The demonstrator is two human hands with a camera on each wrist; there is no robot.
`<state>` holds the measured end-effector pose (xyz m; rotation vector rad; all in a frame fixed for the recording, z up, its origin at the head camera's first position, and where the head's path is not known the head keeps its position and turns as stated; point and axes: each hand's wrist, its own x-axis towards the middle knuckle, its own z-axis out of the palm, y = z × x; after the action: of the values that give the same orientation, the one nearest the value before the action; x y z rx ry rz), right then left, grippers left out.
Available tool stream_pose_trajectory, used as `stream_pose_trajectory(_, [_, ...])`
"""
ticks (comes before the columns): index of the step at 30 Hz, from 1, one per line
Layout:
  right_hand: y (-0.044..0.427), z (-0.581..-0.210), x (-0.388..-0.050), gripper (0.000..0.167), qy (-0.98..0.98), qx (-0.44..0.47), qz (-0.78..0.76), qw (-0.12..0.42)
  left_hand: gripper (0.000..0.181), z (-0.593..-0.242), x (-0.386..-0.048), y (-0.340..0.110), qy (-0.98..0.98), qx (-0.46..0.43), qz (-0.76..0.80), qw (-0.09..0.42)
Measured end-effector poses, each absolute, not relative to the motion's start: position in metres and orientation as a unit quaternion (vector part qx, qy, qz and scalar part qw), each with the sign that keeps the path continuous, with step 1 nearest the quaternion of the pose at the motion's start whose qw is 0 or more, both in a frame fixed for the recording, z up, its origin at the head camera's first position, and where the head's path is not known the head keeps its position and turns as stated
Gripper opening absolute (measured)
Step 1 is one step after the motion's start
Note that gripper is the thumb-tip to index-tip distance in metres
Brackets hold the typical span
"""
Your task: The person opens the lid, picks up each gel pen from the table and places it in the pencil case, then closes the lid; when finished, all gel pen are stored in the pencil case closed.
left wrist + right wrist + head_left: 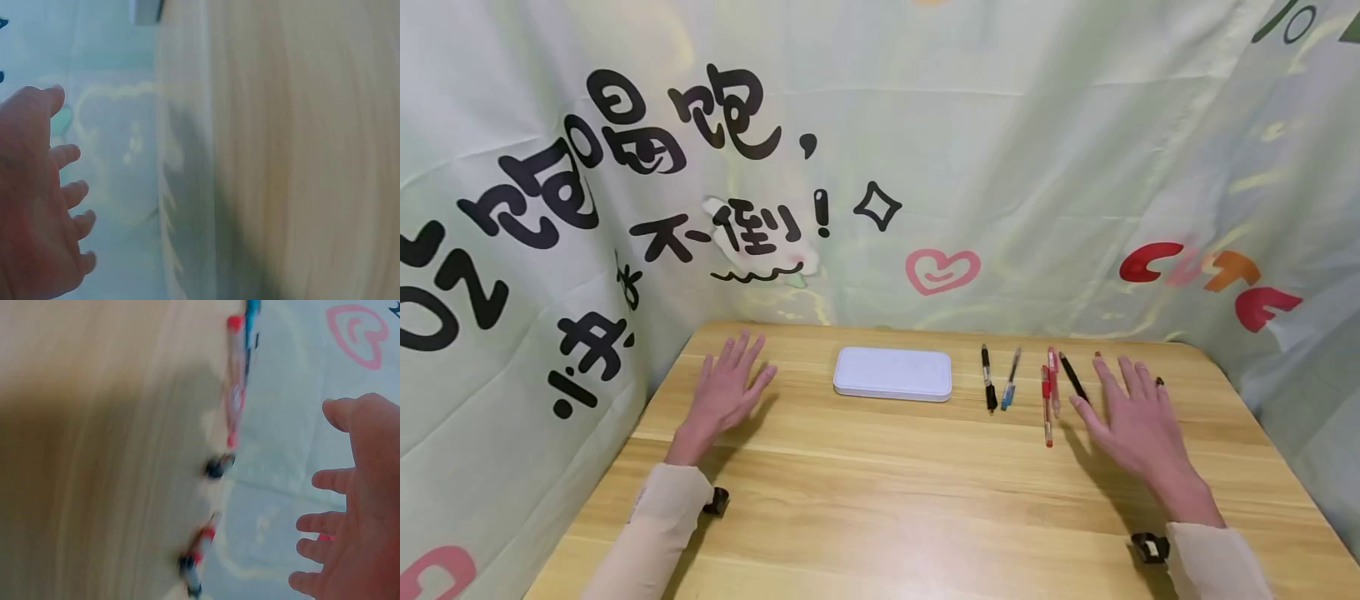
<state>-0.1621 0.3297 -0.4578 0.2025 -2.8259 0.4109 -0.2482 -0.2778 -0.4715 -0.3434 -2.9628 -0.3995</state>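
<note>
Head: L hand & R hand spread over table, empty; pale case betw. them, most pens betw. case & R hand. L wrist: fingers loose; prob. case up top. R wrist: fingers free; likely ready pose, any pickup needing a pinch.

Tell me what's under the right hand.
The right wrist view shows, blurred, what look like a red pen and a black pen below the right hand; the head view shows only their ends, the rest covered.
</note>
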Motion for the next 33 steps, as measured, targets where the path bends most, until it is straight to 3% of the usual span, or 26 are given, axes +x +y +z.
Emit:
stream_pose_trajectory(10, [0.273, -0.447, -0.182, 0.070, -0.943, 0.131, 0.267, 0.149, 0.076, -0.473, -0.251, -0.238, -0.944, -0.154, -0.288, 0.055])
stream_pose_trajectory(18, [0.229, -0.464, -0.200, 0.067, -0.921, 0.169, 0.323, 0.139, 0.094, -0.489, -0.248, -0.192, -0.895, -0.132, -0.426, 0.010])
stream_pose_trajectory(25, [0.194, -0.474, -0.223, 0.069, -0.899, 0.190, 0.382, 0.100, 0.106, -0.499, -0.251, -0.162, -0.867, -0.088, -0.489, -0.032])
stream_pose_trajectory(33, [0.177, -0.488, -0.235, 0.075, -0.871, 0.161, 0.464, 0.000, 0.116, -0.508, -0.254, -0.134, -0.883, -0.109, -0.456, 0.004])
